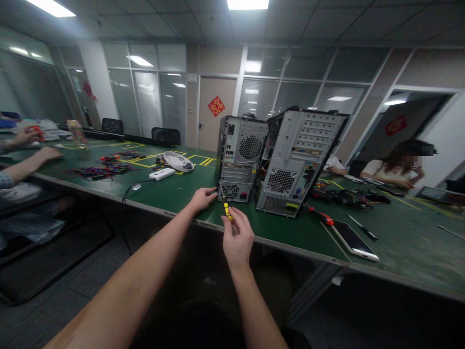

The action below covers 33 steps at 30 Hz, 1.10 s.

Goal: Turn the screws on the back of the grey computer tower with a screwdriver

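Well, on the green table, the larger computer tower stands at 1 o'clock and the smaller tower just beside it at 12, back panel facing you. Your left hand is at that panel's 7 o'clock corner; whether it grips anything, I can't tell. Your right hand pinches a yellow-and-black screwdriver, its dark end near the lower fan grille. Probably best: steady the smaller tower, hold the screwdriver square to the panel, and press evenly.
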### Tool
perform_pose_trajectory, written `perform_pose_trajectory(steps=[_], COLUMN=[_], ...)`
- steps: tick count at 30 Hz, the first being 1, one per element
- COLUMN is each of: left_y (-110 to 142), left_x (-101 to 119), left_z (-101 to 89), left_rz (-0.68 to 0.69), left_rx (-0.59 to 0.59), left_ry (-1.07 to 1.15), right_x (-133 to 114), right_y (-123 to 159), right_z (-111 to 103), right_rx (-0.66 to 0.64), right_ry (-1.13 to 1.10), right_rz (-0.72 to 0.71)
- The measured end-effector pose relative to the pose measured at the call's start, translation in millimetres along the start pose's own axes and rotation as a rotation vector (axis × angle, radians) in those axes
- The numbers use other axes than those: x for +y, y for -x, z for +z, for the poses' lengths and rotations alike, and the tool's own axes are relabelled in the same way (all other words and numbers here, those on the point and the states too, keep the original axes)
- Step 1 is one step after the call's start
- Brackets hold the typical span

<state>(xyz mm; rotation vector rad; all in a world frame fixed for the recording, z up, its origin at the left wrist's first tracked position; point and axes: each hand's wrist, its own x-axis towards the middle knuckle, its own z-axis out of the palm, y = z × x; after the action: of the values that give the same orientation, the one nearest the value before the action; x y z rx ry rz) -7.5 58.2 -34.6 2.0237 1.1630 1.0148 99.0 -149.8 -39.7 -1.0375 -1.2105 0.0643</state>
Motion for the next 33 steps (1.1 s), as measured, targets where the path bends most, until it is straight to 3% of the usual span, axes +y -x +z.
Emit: perform_pose_trajectory(steps=[33], left_y=[0.2], left_x=[0.7], left_z=[-0.6], left_rz=[0.010], left_rx=[0.004], left_ry=[0.011], right_x=[-2.8], right_y=[-4.9], right_z=[-0.1], right_rx=[0.009], right_ry=[0.006], right_rz=[0.022])
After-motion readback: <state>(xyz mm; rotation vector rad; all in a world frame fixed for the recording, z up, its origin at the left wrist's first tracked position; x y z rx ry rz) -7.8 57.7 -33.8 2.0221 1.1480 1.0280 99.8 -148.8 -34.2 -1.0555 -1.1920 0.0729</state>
